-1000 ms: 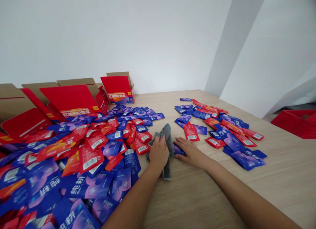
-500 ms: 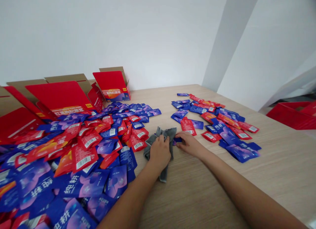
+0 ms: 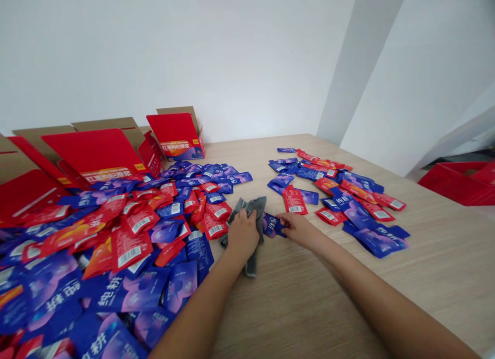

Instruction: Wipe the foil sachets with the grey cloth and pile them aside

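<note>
My left hand (image 3: pixel 242 235) is closed over a grey cloth (image 3: pixel 253 207) that lies crumpled on the wooden table (image 3: pixel 317 302). My right hand (image 3: pixel 299 228) pinches the right edge of a small blue sachet (image 3: pixel 273 225) lying flat beside the cloth. A big heap of blue and red sachets (image 3: pixel 116 235) spreads over the left of the table. A smaller spread of the same sachets (image 3: pixel 340 199) lies to the right of my right hand.
Open red-and-brown cardboard boxes (image 3: pixel 96 152) stand at the back left, one smaller box (image 3: pixel 178 134) behind the heap. A red crate (image 3: pixel 460 181) sits off the table's right side. White walls close the back.
The cloth and my left hand shifted a little to the left, uncovering the blue sachet. My right hand went from flat on the sachet to pinching its edge.
</note>
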Tool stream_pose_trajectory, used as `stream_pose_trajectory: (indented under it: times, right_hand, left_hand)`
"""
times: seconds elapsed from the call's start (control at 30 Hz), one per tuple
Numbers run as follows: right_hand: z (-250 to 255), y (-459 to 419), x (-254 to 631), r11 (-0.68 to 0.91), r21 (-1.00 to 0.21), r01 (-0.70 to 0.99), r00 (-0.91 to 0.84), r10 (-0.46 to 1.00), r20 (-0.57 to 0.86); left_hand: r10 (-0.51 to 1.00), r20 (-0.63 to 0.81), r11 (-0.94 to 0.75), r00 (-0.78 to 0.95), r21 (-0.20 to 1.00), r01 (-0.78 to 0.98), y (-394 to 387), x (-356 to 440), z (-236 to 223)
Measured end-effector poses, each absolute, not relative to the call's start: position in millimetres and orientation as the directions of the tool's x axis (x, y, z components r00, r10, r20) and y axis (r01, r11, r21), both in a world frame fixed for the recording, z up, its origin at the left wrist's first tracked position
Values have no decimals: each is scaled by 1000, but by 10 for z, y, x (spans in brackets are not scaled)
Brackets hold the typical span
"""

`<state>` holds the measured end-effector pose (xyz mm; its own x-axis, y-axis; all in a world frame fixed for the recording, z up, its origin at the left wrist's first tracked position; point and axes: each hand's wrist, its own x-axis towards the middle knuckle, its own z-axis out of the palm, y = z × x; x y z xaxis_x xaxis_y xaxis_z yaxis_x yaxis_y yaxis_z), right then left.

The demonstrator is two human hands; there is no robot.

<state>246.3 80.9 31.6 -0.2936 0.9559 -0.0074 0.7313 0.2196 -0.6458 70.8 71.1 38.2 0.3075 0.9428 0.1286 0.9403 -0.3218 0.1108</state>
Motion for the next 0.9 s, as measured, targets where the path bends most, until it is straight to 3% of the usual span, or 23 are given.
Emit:
stream_pose_trajectory:
  times: [0.2,0.4,0.6,0.9]
  right_hand:
    - [339,798,2496,211,-664,717,-319,947,-44]
    - [339,790,2497,208,-683,701,-324,945,-45]
    - [329,786,2490,197,-685,702,-307,951,-42]
    - [291,790,2504,66,-757,650,-205,975,-91]
  left_hand:
    - [889,115,-455,444,98,885,560,854,367]
    - [931,124,-353,343,71,933,655,767,388]
    - [883,112,-466,456,86,881,505,869,365]
    - [956,169,-260,239,118,958,756,631,339]
